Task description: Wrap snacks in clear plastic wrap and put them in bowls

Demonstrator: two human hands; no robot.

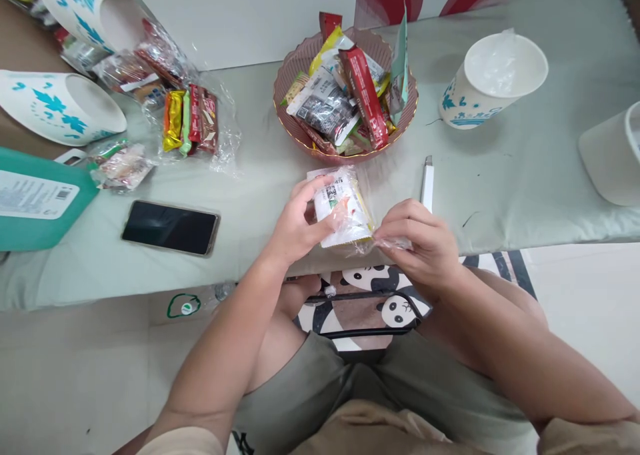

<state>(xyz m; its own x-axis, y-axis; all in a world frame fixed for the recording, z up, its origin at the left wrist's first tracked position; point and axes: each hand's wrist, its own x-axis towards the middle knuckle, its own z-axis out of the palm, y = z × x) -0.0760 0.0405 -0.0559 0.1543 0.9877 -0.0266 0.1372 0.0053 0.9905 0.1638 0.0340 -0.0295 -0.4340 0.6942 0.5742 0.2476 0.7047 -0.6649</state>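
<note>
Near the table's front edge I hold a clear plastic bag with white snack packets (341,198) inside. My left hand (306,218) grips the bag from the left side, its thumb and fingers spread across the packets. The fingers of my right hand (417,238) are pinched on the gathered clear plastic at the bag's lower right corner. Just behind that hand lies a white utility knife (427,183), partly hidden by the fingers. Beyond the bag stands a pink ribbed bowl (281,105) heaped with wrapped snacks, among them a red packet (364,95).
Paper cups (493,78) stand at the right, one with crumpled plastic inside. A black phone (171,227) lies at the left, near a teal container (45,201). Clear bags of snacks (190,121) and tipped paper cups (65,108) crowd the back left.
</note>
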